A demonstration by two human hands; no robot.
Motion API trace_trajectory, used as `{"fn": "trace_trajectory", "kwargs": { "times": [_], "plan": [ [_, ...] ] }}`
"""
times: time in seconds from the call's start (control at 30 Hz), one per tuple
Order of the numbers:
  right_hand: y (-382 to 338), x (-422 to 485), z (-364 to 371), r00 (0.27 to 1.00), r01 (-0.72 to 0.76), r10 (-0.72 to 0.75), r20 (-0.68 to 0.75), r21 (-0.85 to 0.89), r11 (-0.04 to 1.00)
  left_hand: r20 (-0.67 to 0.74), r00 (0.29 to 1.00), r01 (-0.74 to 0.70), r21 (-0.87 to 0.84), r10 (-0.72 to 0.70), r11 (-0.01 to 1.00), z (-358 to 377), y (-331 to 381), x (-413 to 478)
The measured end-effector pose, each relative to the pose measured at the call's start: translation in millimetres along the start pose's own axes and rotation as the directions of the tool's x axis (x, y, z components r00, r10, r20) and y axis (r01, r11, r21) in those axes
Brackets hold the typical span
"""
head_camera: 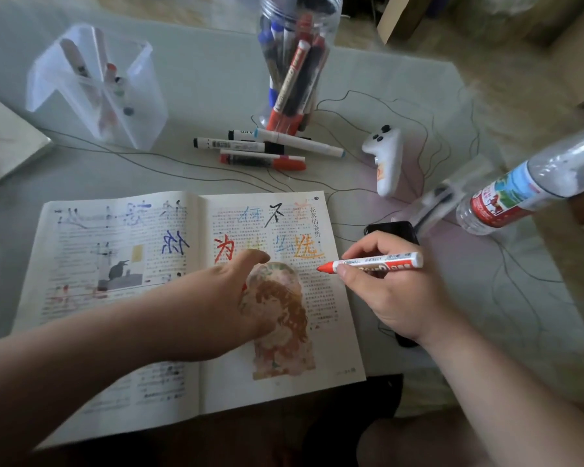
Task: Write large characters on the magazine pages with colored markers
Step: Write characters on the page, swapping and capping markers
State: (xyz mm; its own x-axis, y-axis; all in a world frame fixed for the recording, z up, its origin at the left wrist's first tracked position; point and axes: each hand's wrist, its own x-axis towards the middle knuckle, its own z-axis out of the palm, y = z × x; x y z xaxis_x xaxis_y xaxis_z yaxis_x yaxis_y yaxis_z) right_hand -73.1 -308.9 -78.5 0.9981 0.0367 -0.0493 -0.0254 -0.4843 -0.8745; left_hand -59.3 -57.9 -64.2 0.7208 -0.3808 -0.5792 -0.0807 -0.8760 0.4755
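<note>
Two hands work over the open magazine (pixel 115 264), which lies flat on the counter (pixel 199 79) close to the person. The left hand (pixel 223 298) presses on the right page with flat, loose fingers (pixel 255 257) and holds nothing. The right hand (pixel 385 291) pinches a red marker (pixel 375 262) with its bare tip just beside the page edge. That hand could rub the big orange letter (pixel 305 246) and smear it. If the left hand lets go, the page could pop up and make the next line crooked
</note>
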Motion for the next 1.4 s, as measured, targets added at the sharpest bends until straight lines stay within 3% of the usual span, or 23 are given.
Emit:
{"fn": "trace_trajectory", "kwargs": {
  "times": [0.2, 0.47, 0.77, 1.03, 1.4],
  "plan": [
    [4, 1, 4, 0.999, -0.006, 0.002, -0.041, -0.1, 0.995, 0.005, 1.0, -0.001, 0.029, 0.001, 1.0, 2, 1, 0],
    [4, -2, 5, 0.999, -0.031, 0.032, 0.022, -0.066, 0.997, 0.01, 1.0, -0.004, 0.043, 0.004, 0.999, 3, 0, 1],
    [9, 2, 6, 0.996, -0.041, 0.034, -0.081, -0.093, 0.995, -0.008, 1.0, -0.002, 0.067, 0.003, 0.998, 5, -2, 2],
    [0, -2, 3, 0.997, -0.019, 0.022, 0.07, -0.053, 0.998, -0.007, 1.0, -0.005, 0.057, 0.006, 0.998, 5, -1, 2],
    [5, 3, 3, 0.998, -0.057, 0.055, -0.029, -0.076, 0.996, -0.007, 1.0, -0.012, 0.063, 0.012, 0.998, 4, 0, 2]
  ]
}}
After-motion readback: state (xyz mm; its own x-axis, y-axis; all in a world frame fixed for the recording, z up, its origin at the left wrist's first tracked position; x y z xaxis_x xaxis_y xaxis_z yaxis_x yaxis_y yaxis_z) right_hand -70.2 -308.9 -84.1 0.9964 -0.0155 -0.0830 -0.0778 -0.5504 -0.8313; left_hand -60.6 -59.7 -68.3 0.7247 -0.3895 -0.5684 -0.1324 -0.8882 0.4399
